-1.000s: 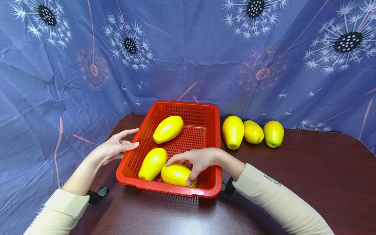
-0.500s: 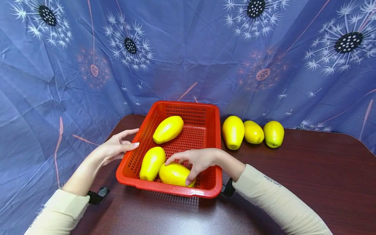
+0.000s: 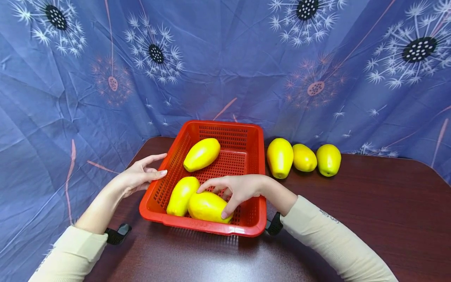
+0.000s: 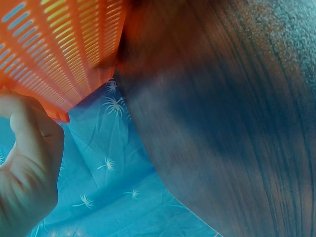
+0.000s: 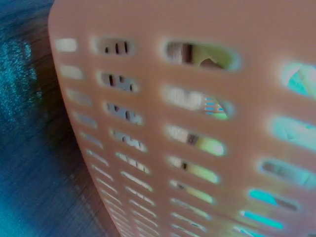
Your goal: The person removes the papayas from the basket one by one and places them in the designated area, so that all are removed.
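Observation:
My right hand (image 3: 241,190) reaches over the right side of a red plastic basket (image 3: 202,225) and holds a yellow papaya (image 3: 208,206), thumb at its near right end and fingers over its far left side. This papaya overlaps a second papaya (image 3: 180,196) in the front left corner. A third papaya (image 3: 202,154) lies slanted further back in the basket. My left hand (image 3: 137,176) grips the basket's left rim, thumb and index finger at the edge. In the left wrist view, that hand (image 4: 29,158) shows beside the slotted basket wall (image 4: 74,44).
To the basket's right, a large papaya-shaped fruit (image 3: 280,158), a smaller yellow fruit (image 3: 304,158) and a greenish-yellow one (image 3: 328,160) stand in a row on the dark wooden table (image 3: 370,203). Blue patterned cloth (image 3: 225,58) hangs behind. The basket wall (image 5: 153,98) fills most of the right wrist view.
The held papaya has shifted a little left and away from the front wall, with my right hand on it. The neighbouring papaya has turned slightly. My left hand has stayed put.

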The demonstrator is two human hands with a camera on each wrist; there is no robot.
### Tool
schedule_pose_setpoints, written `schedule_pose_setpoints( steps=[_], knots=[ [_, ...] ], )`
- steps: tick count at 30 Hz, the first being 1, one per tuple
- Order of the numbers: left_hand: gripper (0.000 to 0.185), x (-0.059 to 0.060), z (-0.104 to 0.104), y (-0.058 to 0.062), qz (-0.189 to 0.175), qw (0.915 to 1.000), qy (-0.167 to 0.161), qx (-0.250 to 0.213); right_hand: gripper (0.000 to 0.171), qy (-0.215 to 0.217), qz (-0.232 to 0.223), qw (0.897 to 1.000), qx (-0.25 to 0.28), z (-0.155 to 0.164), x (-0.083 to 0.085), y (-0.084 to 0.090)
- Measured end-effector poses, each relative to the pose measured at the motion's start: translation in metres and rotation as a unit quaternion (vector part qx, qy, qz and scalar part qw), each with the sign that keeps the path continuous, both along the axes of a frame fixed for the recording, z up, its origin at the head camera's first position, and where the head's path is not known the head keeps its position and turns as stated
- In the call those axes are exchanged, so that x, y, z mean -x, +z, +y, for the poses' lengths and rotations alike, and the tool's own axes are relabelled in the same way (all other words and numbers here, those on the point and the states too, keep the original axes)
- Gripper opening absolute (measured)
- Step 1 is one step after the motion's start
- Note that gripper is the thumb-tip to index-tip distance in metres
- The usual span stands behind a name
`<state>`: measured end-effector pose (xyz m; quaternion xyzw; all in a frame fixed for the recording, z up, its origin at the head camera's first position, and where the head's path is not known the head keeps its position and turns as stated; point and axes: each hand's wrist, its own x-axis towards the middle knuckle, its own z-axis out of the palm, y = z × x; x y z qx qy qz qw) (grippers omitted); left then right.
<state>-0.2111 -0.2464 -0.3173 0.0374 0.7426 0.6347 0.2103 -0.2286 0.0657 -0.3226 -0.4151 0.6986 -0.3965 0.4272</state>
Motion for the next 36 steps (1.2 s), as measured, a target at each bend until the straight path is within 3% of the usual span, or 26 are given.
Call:
schedule_pose_setpoints(
  steps=[13,20,36],
  knots=[
    [0.075,-0.002,0.000,0.000,0.000,1.0000,-0.003,-0.001,0.073,-0.002,-0.105,0.992,0.075,0.011,0.001,0.006],
    [0.075,-0.002,0.000,0.001,0.001,1.0000,-0.003,-0.002,0.074,-0.010,-0.123,0.988,0.097,0.018,0.000,0.012],
    [0.075,0.000,0.000,0.000,-0.001,1.0000,-0.004,-0.006,0.081,-0.112,-0.140,0.971,0.156,0.046,-0.007,0.028]
  ],
)
